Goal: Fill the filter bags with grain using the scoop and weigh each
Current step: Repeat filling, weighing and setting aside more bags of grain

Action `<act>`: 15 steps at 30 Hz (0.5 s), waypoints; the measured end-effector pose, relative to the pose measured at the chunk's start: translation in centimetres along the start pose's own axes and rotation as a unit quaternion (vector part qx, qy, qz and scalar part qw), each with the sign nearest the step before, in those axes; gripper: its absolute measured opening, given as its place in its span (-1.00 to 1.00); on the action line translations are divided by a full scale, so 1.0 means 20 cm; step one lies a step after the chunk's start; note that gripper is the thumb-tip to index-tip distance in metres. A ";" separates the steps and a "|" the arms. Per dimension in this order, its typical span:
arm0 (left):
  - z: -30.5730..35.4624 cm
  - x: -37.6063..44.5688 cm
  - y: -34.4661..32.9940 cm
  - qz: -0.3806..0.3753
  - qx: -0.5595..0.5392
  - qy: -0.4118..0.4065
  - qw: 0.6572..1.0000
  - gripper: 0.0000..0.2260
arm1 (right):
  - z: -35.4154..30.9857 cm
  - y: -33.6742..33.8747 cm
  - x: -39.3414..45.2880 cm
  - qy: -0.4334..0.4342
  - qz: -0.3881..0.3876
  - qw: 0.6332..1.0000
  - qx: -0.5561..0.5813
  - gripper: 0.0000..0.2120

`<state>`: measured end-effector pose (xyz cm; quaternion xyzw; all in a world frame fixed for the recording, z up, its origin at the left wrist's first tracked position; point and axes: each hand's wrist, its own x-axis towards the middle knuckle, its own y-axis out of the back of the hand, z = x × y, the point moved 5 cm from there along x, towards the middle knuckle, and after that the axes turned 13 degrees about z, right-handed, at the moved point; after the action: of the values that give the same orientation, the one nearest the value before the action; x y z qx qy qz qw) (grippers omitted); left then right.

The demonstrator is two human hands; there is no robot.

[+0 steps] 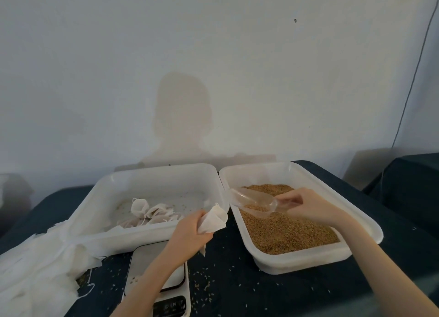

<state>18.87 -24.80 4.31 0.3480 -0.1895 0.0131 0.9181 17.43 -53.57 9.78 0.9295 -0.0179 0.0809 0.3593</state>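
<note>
Head view: your right hand reaches left over the grain tray on the counter, fingers pinching the clear scoop by its handle; its long axis runs left-right, mouth leftward, some grain inside. Your left hand grips an upright filter bag between the trays, above the scale.

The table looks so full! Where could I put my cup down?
Dark cloth between the scale and the grain tray is bare but for spilled grains. The far half of the left tray is nearly bare. Left edge is crowded with the bag pile.
</note>
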 end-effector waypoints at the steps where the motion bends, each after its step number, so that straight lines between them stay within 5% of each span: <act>1: 0.00 0.00 0.01 0.003 0.004 0.000 1.000 -0.76 | -0.02 0.00 0.00 0.007 -0.006 1.000 0.005 -0.57; 15: -0.03 0.01 0.04 -0.005 0.056 -0.023 0.998 -0.72 | -0.14 -0.08 0.00 0.042 -0.065 0.996 -0.052 -0.52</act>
<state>19.09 -23.84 4.51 0.4004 -0.2073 0.0109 0.8925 17.29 -50.53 10.69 0.9044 0.0536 0.0951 0.4124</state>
